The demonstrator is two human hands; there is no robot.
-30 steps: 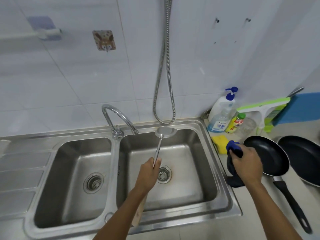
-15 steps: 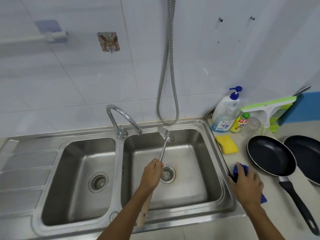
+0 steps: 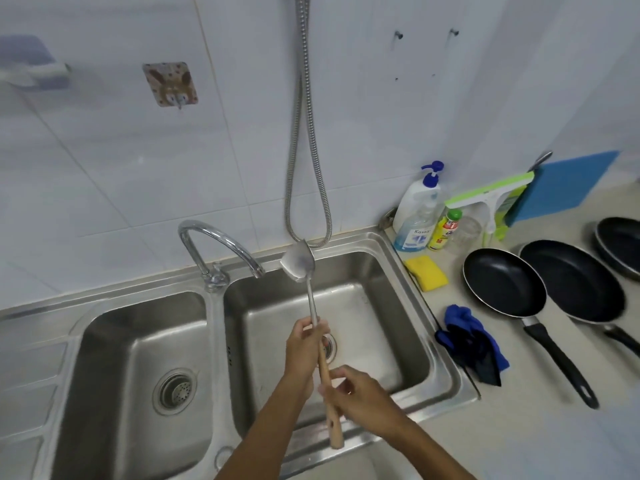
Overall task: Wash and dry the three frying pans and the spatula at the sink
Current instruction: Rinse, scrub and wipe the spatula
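Right now the long steel spatula with a wooden handle point(image 3: 313, 317) is held over the right basin of the stainless double sink point(image 3: 446, 341), its blade up at twelve o'clock, close beside the spout of the curved chrome tap point(image 3: 221, 242); no water can be seen running. The left hand point(image 3: 304, 348) has its fingers wrapped around the metal shaft just above the wood, while the right hand point(image 3: 360, 393) has its fingers closed on the wooden handle lower down. Holding it over the basin probably lets drips fall into the drain, and the two-handed grip looks like a handover or a turn of the tool.

Out at three o'clock on the pale desk point(image 3: 519, 427), three black non-stick frying pans sit in a row: the nearest pan point(image 3: 504, 282), the middle pan point(image 3: 571, 280) and the far pan point(image 3: 620, 247), which is cut by the frame edge. A crumpled blue cloth point(image 3: 467, 341) lies between the sink rim and the nearest pan, within reach for drying. A yellow sponge point(image 3: 426, 273) and a white pump bottle point(image 3: 417, 213) stand toward one o'clock. The hanging metal shower hose point(image 3: 304, 133) loops just behind the blade and could snag it.
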